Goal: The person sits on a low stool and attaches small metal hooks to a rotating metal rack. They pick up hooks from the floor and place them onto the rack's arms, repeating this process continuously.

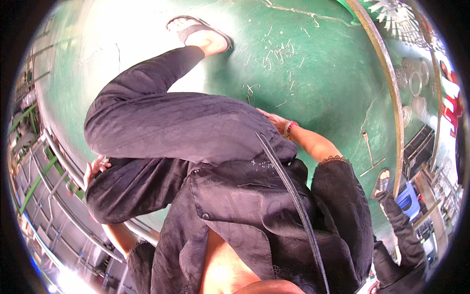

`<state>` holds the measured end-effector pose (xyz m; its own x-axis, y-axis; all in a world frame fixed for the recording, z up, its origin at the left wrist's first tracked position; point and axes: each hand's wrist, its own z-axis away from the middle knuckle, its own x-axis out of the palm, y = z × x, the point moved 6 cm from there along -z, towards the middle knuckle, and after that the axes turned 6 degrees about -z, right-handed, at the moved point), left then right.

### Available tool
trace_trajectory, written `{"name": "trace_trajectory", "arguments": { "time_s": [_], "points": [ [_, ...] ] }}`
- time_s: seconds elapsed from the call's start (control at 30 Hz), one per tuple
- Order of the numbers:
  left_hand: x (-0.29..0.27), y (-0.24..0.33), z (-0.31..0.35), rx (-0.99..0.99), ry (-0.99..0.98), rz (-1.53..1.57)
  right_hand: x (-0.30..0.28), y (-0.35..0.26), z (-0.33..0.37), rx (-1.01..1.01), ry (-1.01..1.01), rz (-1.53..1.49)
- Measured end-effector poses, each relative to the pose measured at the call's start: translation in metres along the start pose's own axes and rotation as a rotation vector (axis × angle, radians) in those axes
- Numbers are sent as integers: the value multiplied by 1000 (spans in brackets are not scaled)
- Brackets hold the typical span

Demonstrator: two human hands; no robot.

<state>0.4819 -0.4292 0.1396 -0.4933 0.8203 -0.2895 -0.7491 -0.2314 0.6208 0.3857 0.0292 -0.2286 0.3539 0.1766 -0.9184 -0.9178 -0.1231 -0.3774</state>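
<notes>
My left hand (96, 169) lies against the knee of my dark trousers (161, 125), its fingers apart and flat on the cloth; part of the palm is hidden behind the knee. On the other side, my right hand (275, 121), with a red and a pale bracelet at the wrist, rests along the outer thigh. Its visible fingers are stretched out, with their undersides hidden, and I see nothing held. Just beyond it, several bent wire pieces (276, 59) are scattered on the green floor (333, 83).
A metal rod frame (63, 161) runs close by my left side. A long curved bar (387, 73) crosses the right. A thin T-shaped tool (368, 147) lies on the floor, near another person's sleeve (404, 235). Beyond stand glass-like round containers (416, 83) and a blue stool (408, 200).
</notes>
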Motion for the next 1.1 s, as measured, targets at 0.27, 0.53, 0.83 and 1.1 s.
{"name": "trace_trajectory", "arguments": {
  "time_s": [0.27,0.53,0.83,1.1],
  "points": [
    [1,-12,3,-156,-28,21,-75,101,-39,296,116,-44],
    [45,17,15,14,107,-154,-119,184,26,675,432,41],
    [75,22,9,100,30,-115,-29,43,75,298,18,-171],
    [91,37,1,237,-3,-70,-108,208,47,739,239,211]
  ]
}}
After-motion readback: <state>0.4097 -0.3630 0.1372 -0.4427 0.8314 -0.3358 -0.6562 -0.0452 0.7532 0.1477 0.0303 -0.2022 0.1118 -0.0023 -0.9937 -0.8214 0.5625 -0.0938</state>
